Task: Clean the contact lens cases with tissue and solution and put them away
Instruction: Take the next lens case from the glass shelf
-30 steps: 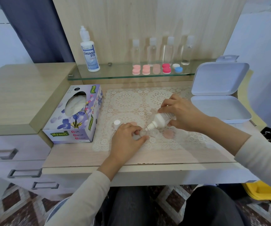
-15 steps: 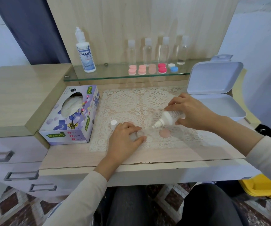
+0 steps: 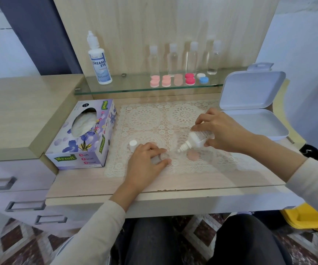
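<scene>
My right hand [image 3: 221,129] grips a small white solution bottle [image 3: 196,140], tilted with its nozzle pointing down-left over the lace mat [image 3: 154,119]. My left hand [image 3: 144,159] holds a clear lens case [image 3: 164,156] down on the mat between thumb and fingers; the case is mostly hidden by the hand. A pink case lid [image 3: 193,155] lies on the mat just right of the nozzle. The bottle's white cap [image 3: 133,144] stands beside my left hand. A floral tissue box [image 3: 83,136] sits at the left.
An open white storage box [image 3: 254,115] stands at the right. On the glass shelf [image 3: 127,88] are a big Dream Eye bottle [image 3: 99,60], several clear bottles [image 3: 183,58] and pink, red, white and blue lens cases [image 3: 177,80]. Drawers sit at lower left.
My right hand has lifted the bottle's nozzle up and to the right, away from the clear case. My left hand stays on the case.
</scene>
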Demonstrator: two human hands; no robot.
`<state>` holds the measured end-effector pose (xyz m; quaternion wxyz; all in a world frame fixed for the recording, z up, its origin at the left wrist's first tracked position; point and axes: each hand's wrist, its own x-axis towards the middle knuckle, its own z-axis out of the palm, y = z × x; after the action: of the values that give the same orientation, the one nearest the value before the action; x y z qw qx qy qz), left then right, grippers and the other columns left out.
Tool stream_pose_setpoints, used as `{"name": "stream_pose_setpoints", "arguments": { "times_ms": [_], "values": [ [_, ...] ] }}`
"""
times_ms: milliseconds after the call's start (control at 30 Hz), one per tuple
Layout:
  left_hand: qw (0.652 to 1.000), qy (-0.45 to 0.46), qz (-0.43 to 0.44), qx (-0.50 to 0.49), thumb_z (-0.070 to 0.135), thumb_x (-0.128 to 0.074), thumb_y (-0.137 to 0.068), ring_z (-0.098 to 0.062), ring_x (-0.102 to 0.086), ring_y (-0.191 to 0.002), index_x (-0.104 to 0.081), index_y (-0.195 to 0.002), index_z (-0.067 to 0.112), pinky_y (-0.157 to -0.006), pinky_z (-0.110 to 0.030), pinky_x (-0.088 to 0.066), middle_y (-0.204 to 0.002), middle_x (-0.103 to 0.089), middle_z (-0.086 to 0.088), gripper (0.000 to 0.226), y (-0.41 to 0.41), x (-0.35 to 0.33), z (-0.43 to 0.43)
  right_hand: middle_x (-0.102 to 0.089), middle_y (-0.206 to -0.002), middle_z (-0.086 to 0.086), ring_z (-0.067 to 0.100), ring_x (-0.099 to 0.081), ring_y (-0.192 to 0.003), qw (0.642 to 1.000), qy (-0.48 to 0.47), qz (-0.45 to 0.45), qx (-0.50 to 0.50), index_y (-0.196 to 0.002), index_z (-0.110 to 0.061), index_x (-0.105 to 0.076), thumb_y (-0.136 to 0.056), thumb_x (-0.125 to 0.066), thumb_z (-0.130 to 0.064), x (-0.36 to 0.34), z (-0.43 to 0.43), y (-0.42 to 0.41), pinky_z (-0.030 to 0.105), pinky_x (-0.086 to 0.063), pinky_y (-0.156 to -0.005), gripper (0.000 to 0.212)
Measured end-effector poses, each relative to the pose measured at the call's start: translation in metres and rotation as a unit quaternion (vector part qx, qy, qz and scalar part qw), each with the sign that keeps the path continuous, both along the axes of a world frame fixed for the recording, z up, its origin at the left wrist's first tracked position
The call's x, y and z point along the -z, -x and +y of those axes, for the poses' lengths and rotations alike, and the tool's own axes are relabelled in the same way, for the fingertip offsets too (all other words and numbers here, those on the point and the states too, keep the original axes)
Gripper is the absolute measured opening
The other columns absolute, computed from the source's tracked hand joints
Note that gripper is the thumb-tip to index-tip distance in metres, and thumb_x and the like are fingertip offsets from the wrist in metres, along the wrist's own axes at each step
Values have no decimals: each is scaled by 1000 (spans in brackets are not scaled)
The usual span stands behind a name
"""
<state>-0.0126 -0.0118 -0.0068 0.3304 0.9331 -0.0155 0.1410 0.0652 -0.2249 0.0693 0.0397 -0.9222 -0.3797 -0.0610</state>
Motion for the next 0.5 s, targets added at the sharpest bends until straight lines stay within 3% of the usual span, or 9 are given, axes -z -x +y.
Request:
{"name": "stream_pose_setpoints", "arguments": {
  "times_ms": [500],
  "values": [
    [1000, 1, -8, -2, 36, -72, -75, -6, -46, -98, -70, -105, 24, -74, -15, -29, -92, -51, 17, 32, 0, 1, 0, -58, -113, 0, 22, -39, -99, 1000, 16, 3, 7, -122, -19, -60, -72, -75, -17, -2, 1, -1, 42, -40, -85, 51]
  ]
}}
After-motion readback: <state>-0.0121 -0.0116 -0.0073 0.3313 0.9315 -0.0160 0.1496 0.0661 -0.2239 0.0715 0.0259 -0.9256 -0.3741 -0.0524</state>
